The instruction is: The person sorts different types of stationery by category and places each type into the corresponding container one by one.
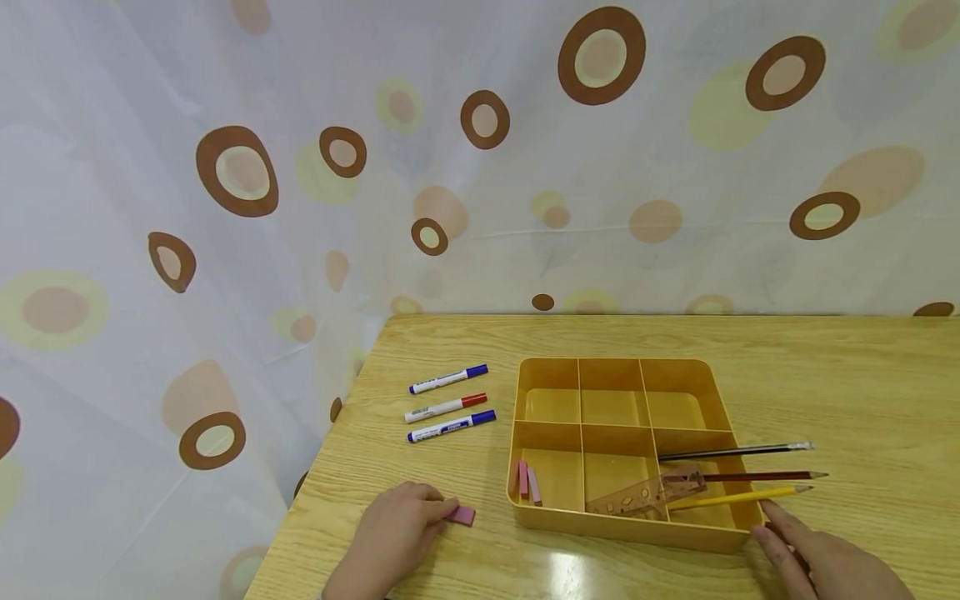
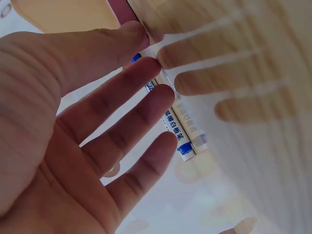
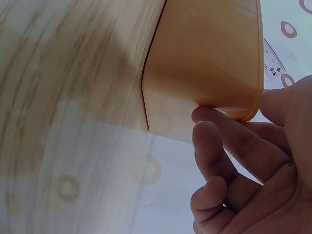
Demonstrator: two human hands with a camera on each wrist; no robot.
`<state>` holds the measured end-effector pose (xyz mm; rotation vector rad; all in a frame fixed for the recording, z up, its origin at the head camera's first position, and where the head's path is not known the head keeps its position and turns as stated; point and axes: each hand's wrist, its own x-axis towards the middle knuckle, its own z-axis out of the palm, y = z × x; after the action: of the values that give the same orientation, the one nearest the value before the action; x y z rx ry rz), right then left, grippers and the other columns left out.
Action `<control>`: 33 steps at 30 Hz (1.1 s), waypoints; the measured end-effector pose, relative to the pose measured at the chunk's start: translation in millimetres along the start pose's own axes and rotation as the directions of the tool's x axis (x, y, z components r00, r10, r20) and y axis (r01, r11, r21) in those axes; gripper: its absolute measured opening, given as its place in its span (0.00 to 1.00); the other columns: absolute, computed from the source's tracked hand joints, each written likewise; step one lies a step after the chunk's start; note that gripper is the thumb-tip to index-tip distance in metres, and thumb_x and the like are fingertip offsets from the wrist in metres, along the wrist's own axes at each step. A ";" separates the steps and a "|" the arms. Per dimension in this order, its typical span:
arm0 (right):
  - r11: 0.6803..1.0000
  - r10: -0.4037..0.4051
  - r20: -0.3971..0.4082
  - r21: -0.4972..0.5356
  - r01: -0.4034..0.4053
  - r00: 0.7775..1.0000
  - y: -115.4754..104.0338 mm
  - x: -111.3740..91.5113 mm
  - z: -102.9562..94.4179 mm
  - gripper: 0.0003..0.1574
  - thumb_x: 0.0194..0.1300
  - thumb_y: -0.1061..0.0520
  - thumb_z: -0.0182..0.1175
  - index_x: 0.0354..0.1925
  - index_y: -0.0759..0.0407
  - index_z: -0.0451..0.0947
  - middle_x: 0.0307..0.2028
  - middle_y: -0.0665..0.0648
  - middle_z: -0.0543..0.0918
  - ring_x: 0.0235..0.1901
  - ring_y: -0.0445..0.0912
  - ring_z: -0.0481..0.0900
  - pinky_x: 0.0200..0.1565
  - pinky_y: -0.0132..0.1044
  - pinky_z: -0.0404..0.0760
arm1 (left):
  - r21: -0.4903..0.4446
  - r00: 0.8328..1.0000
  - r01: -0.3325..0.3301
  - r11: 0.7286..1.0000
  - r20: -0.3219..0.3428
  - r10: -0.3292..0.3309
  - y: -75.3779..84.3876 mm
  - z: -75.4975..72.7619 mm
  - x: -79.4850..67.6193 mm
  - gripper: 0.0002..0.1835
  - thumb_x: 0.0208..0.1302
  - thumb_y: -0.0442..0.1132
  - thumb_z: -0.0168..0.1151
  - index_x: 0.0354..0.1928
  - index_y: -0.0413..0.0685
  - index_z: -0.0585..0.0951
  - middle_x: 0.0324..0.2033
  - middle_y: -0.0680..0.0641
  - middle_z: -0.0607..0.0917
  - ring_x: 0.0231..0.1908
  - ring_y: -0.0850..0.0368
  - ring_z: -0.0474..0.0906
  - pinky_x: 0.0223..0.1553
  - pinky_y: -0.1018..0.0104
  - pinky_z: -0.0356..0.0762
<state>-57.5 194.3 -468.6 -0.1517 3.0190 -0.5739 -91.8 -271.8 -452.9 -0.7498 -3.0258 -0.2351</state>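
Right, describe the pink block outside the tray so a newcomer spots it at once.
Find the yellow-orange six-compartment tray on the wooden table. Just left of its near-left corner, at the left hand, lies the pink block. Unlike the pink pieces inside the tray, this one is outside.

The left grip (image 2: 63, 151), a bare hand, shows its palm, thumb tip touching a pink block (image 2: 122, 12), three visible fingers spread and slightly bent. Beyond them lies a whiteboard marker (image 2: 171, 121), blue-ended and lettered in Chinese. The glossy wood-grain surface (image 2: 273, 48) mirrors the fingers; a blurred orange shape (image 2: 58, 14) fills the upper left.
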 end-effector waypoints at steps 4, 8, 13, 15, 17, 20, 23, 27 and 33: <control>1.000 0.003 0.017 -0.001 -0.003 1.000 0.1 0.5 -0.8 0.36 0.75 0.47 0.48 0.59 0.80 0.68 0.41 0.75 0.83 0.35 0.64 0.83 0.33 0.56 0.81 | -0.003 1.000 0.001 1.000 0.005 0.000 -1.2 -0.1 1.3 0.12 0.61 0.41 0.67 0.47 0.60 0.87 0.39 0.60 0.86 0.41 0.61 0.81 0.43 0.62 0.79; 1.000 0.012 0.037 0.002 -0.012 0.999 -0.6 1.0 -2.0 0.37 0.75 0.46 0.47 0.59 0.80 0.68 0.41 0.75 0.83 0.35 0.65 0.83 0.34 0.56 0.81 | -0.019 1.000 -0.015 1.000 0.007 0.015 -2.2 1.5 3.0 0.11 0.61 0.41 0.68 0.46 0.57 0.88 0.41 0.59 0.87 0.44 0.61 0.82 0.47 0.61 0.79; 1.000 0.028 0.052 0.010 -0.028 0.998 -2.9 1.1 -3.3 0.38 0.76 0.45 0.45 0.59 0.81 0.67 0.42 0.76 0.82 0.36 0.66 0.83 0.34 0.57 0.81 | -0.030 0.999 -0.043 0.999 -0.010 0.043 -2.9 2.3 4.6 0.09 0.61 0.41 0.67 0.43 0.57 0.88 0.37 0.61 0.88 0.41 0.62 0.83 0.44 0.61 0.80; 1.000 0.027 0.047 0.008 -0.027 0.999 -3.7 0.7 -3.7 0.37 0.76 0.45 0.45 0.59 0.80 0.67 0.42 0.76 0.82 0.36 0.66 0.83 0.34 0.57 0.81 | -0.031 0.999 -0.046 0.998 -0.011 0.046 -2.9 2.0 5.0 0.09 0.61 0.42 0.67 0.43 0.58 0.88 0.37 0.61 0.88 0.40 0.63 0.83 0.43 0.61 0.80; 1.000 0.025 0.037 0.007 -0.025 0.999 -4.4 0.1 -3.9 0.37 0.76 0.45 0.46 0.59 0.80 0.67 0.42 0.76 0.82 0.36 0.66 0.83 0.34 0.57 0.81 | -0.024 0.999 -0.048 0.999 -0.016 0.048 -2.6 1.7 4.9 0.09 0.61 0.43 0.67 0.43 0.58 0.89 0.37 0.61 0.88 0.40 0.63 0.83 0.43 0.62 0.80; 1.000 0.017 0.012 0.009 -0.017 1.000 -4.7 -1.0 -3.6 0.36 0.75 0.46 0.47 0.59 0.80 0.68 0.42 0.76 0.82 0.36 0.65 0.83 0.34 0.57 0.81 | -0.008 0.998 -0.059 0.998 -0.033 0.059 -2.3 1.3 4.5 0.09 0.60 0.43 0.68 0.43 0.59 0.89 0.37 0.60 0.88 0.40 0.62 0.83 0.43 0.62 0.80; 1.000 0.012 -0.004 0.012 -0.012 1.000 -4.6 -1.7 -3.2 0.36 0.74 0.46 0.48 0.58 0.80 0.69 0.41 0.76 0.82 0.35 0.65 0.83 0.33 0.57 0.81 | 0.004 0.995 -0.077 0.997 -0.060 0.077 -2.5 1.5 4.2 0.09 0.60 0.42 0.68 0.43 0.58 0.89 0.37 0.60 0.88 0.40 0.62 0.83 0.43 0.62 0.80; 1.000 0.008 -0.005 0.009 -0.008 1.000 -3.8 -1.6 -2.8 0.35 0.74 0.46 0.49 0.58 0.80 0.69 0.41 0.75 0.83 0.35 0.64 0.83 0.33 0.56 0.81 | 0.017 0.992 -0.091 0.996 -0.089 0.092 -3.7 1.8 3.9 0.09 0.60 0.41 0.68 0.42 0.56 0.89 0.38 0.59 0.88 0.40 0.62 0.82 0.42 0.63 0.80; 1.000 0.006 0.000 0.006 -0.006 1.000 -3.7 -1.2 -2.7 0.36 0.74 0.46 0.48 0.58 0.80 0.69 0.42 0.76 0.83 0.35 0.64 0.83 0.34 0.56 0.81 | 0.062 0.959 -0.136 0.989 -0.243 0.147 -3.5 -6.6 5.4 0.09 0.56 0.40 0.71 0.40 0.54 0.89 0.36 0.58 0.88 0.36 0.62 0.81 0.38 0.66 0.81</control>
<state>-56.2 192.0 -464.7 -0.1425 3.0165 -0.5829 -98.4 -273.4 -446.6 -0.8591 -2.7211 -0.2380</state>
